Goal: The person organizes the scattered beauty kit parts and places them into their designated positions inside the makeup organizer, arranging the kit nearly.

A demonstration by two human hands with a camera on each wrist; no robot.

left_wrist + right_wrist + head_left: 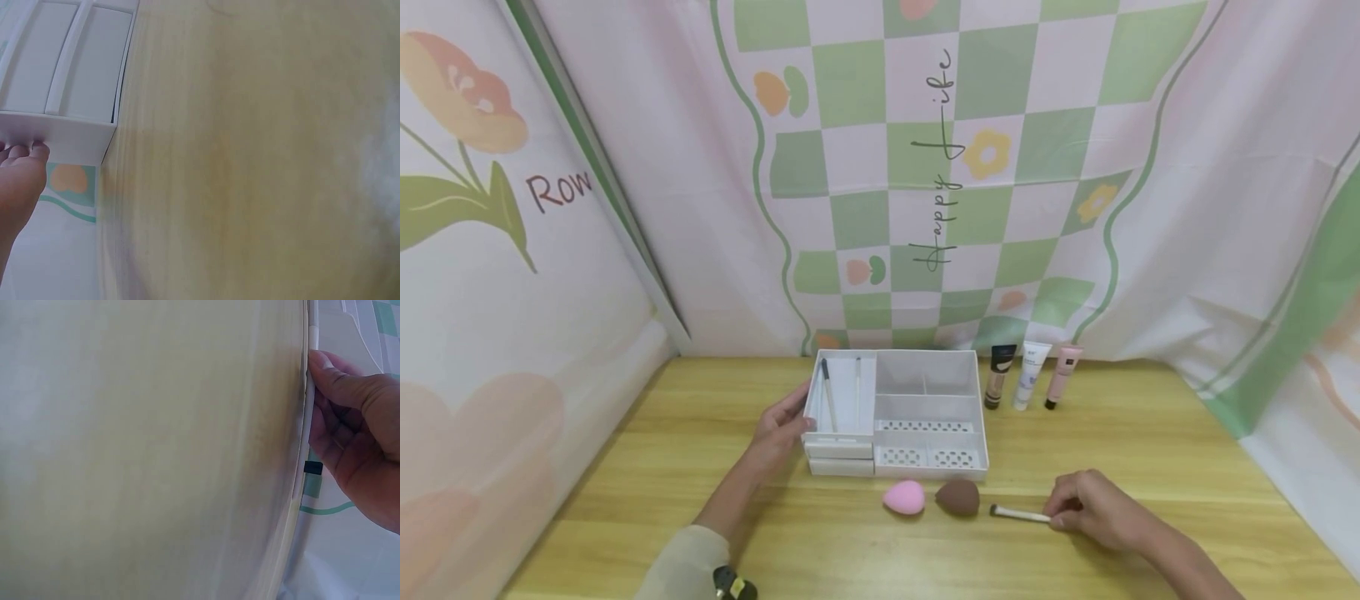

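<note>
A white makeup organizer [925,392] stands on the table. My left hand [780,433] rests against its left side wall; in the left wrist view the fingertips [39,150] touch that wall. Two thin brushes [829,396] lie in its upper left tray, above two small drawers [841,458]. My right hand [1093,507] pinches a makeup brush [1018,514] by the end of its pale handle, its dark bristles pointing left. That brush lies low, at or just above the tabletop; I cannot tell which. The right wrist view shows the thumb and index finger meeting on the handle.
Pink and brown makeup sponges [958,497] lie in front of the organizer. Three cosmetic tubes [1032,375], black, white and pink, stand in a row to its right. Patterned curtains [880,167] hang behind the wooden table [835,550].
</note>
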